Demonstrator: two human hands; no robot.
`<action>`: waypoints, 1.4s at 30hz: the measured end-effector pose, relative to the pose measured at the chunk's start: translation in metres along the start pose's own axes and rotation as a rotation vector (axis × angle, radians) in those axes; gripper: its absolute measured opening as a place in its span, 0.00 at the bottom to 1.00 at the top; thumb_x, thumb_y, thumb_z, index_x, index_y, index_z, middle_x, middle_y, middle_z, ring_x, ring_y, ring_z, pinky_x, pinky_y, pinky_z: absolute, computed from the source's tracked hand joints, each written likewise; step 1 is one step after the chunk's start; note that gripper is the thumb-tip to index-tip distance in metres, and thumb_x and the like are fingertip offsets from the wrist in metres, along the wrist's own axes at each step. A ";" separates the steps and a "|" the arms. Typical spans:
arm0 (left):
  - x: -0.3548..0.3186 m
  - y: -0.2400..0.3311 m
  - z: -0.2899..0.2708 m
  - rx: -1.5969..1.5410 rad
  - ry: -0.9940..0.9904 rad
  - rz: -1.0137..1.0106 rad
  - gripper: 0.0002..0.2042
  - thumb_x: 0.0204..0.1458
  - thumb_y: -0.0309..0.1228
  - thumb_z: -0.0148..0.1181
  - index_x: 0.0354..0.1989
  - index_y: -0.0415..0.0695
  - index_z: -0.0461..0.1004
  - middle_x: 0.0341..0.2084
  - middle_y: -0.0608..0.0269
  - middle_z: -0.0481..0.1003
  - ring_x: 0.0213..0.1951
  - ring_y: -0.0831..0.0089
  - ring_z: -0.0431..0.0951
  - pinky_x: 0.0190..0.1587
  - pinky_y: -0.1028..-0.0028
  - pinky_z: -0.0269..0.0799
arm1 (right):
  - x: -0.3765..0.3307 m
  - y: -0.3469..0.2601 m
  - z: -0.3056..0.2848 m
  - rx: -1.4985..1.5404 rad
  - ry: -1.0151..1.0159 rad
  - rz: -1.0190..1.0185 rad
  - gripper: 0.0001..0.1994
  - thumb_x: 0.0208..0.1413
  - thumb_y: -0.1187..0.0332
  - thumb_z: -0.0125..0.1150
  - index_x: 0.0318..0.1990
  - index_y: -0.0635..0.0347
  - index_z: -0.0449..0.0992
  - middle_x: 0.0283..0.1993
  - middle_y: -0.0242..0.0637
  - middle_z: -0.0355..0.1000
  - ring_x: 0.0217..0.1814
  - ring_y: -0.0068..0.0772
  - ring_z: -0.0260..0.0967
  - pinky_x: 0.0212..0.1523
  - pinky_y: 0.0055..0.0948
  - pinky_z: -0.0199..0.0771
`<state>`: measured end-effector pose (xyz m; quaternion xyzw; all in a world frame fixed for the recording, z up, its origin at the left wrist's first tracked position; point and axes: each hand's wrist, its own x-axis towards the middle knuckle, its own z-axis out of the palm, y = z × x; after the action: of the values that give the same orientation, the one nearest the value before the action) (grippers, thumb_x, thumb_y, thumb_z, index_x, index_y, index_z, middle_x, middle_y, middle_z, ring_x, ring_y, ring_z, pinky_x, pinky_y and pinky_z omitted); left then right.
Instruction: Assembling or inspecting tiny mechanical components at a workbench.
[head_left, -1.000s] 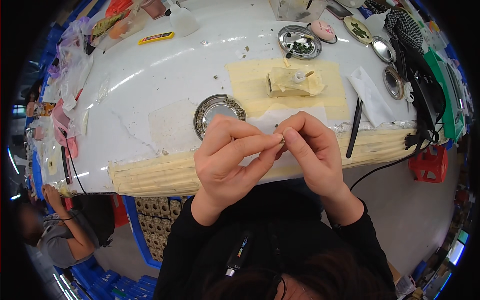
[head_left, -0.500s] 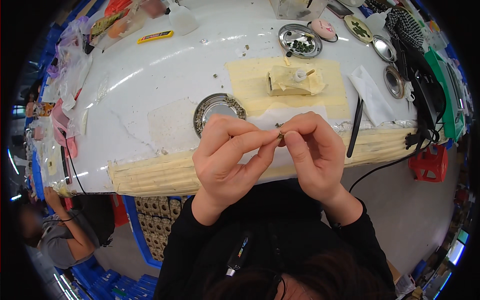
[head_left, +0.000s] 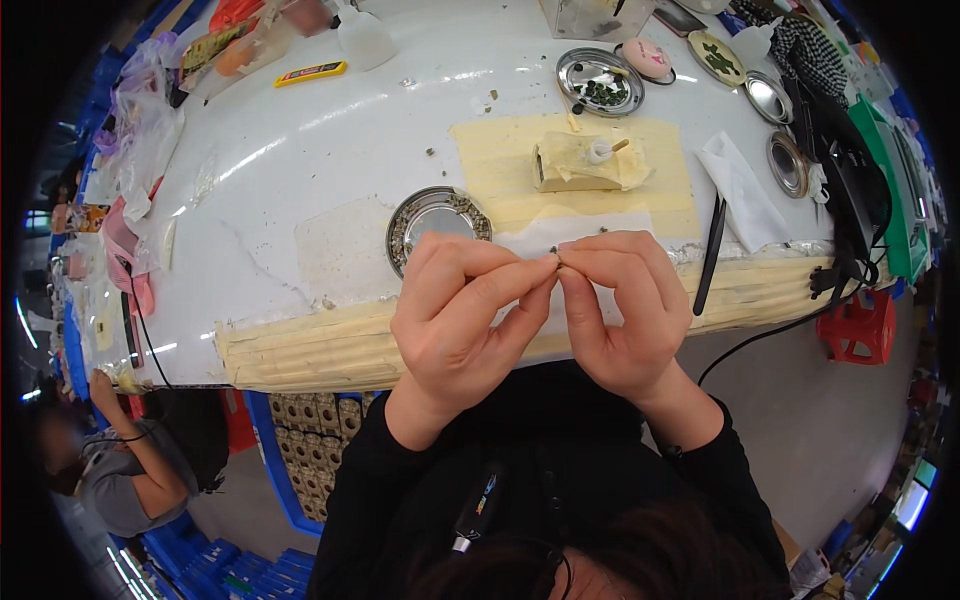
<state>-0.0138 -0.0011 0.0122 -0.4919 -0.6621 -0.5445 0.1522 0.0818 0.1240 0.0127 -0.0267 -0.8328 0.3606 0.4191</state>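
Observation:
My left hand (head_left: pixel 455 320) and my right hand (head_left: pixel 630 305) meet fingertip to fingertip over the near part of the table. Both are closed in a pinch on a tiny brownish piece (head_left: pixel 557 262), mostly hidden by the fingers, too small to name. Beneath them lies a sheet of white paper (head_left: pixel 530 238), with another tiny dark piece (head_left: pixel 603 231) on it beyond my right fingers. Just left of my left fingers stands a round metal dish (head_left: pixel 437 222) holding many small greyish-green pieces, its near edge partly covered by that hand.
Beyond my hands, a tape-wrapped block (head_left: pixel 575 170) rests on a yellow taped patch (head_left: pixel 490 150). A black stick-like tool (head_left: pixel 711 255) and white tissue (head_left: pixel 750 205) lie at right. Farther back is a metal plate (head_left: pixel 600 70) with dark green pieces. Another person's arm (head_left: pixel 150 470) reaches in at left.
My right fingers have straightened and shifted slightly, pinching more by their tips. A tiny dark piece now shows on the paper beyond them. My left hand has barely moved.

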 end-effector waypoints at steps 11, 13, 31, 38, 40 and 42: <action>0.001 -0.003 0.000 -0.035 0.012 -0.003 0.15 0.33 0.17 0.71 0.33 0.43 0.82 0.25 0.66 0.75 0.27 0.70 0.72 0.29 0.74 0.65 | -0.002 -0.004 -0.003 0.138 -0.047 0.096 0.05 0.62 0.73 0.56 0.35 0.65 0.72 0.30 0.34 0.72 0.33 0.21 0.70 0.34 0.23 0.71; 0.002 -0.001 -0.001 0.050 -0.004 0.037 0.15 0.33 0.17 0.71 0.33 0.43 0.82 0.25 0.66 0.75 0.27 0.70 0.72 0.29 0.74 0.65 | -0.002 0.000 -0.001 -0.035 -0.011 -0.042 0.05 0.62 0.73 0.56 0.35 0.65 0.73 0.30 0.34 0.72 0.33 0.21 0.70 0.34 0.23 0.71; 0.002 -0.002 -0.004 -0.055 -0.045 -0.005 0.14 0.34 0.14 0.69 0.32 0.41 0.81 0.26 0.65 0.75 0.29 0.72 0.71 0.31 0.75 0.63 | -0.004 -0.005 -0.003 0.598 -0.070 0.511 0.04 0.58 0.75 0.60 0.33 0.66 0.74 0.29 0.38 0.72 0.31 0.26 0.70 0.32 0.22 0.71; 0.003 -0.001 -0.004 -0.115 -0.017 -0.080 0.15 0.33 0.16 0.71 0.33 0.43 0.82 0.25 0.67 0.75 0.28 0.71 0.72 0.29 0.74 0.65 | -0.003 -0.007 -0.004 0.484 -0.077 0.398 0.05 0.61 0.74 0.57 0.34 0.67 0.73 0.30 0.35 0.72 0.33 0.21 0.70 0.33 0.23 0.72; 0.001 -0.001 -0.002 -0.033 0.007 -0.042 0.15 0.33 0.16 0.71 0.33 0.43 0.82 0.25 0.67 0.75 0.28 0.71 0.72 0.29 0.74 0.65 | -0.002 -0.002 -0.002 0.163 -0.053 0.118 0.05 0.62 0.73 0.55 0.35 0.67 0.72 0.30 0.34 0.72 0.33 0.20 0.69 0.34 0.23 0.72; 0.001 -0.002 -0.001 0.000 0.016 -0.015 0.15 0.34 0.16 0.71 0.33 0.43 0.82 0.25 0.67 0.75 0.28 0.72 0.72 0.29 0.74 0.65 | 0.001 0.001 -0.001 -0.031 -0.033 -0.070 0.06 0.63 0.73 0.54 0.35 0.66 0.72 0.31 0.33 0.72 0.33 0.19 0.69 0.34 0.23 0.72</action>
<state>-0.0157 -0.0011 0.0120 -0.4825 -0.6645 -0.5497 0.1532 0.0815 0.1262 0.0135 0.0021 -0.8455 0.3331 0.4173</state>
